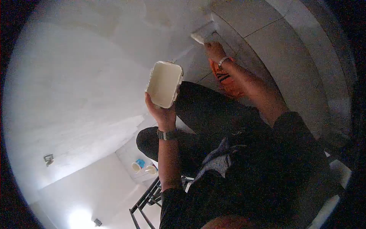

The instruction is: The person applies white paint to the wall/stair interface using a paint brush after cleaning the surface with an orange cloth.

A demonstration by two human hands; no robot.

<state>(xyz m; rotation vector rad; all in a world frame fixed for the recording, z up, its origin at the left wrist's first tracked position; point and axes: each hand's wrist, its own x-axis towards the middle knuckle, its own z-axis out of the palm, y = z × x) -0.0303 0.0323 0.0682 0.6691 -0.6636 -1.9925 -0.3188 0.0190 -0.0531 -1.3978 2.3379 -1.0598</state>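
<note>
A rectangular cream-white tub (164,84) with paint smeared round its rim rests in my left hand (160,112), its open top facing me. The thumb lies along the tub's near side; the other fingers are mostly hidden beneath it. Farther off, low by the wall, my right hand (214,50) is closed on a brush (197,38) with a whitish tip. That tip is at or very near the lower wall, close to the corner; contact is hard to judge. The brush handle is hidden in the fist.
A pale wall (84,84) fills the left side. Below my right forearm is an orange shoe (225,78) on the tiled floor (263,49). Two small buckets (138,165) stand behind my knee, near a black metal frame (146,198). A wall fitting (48,159) sticks out at left.
</note>
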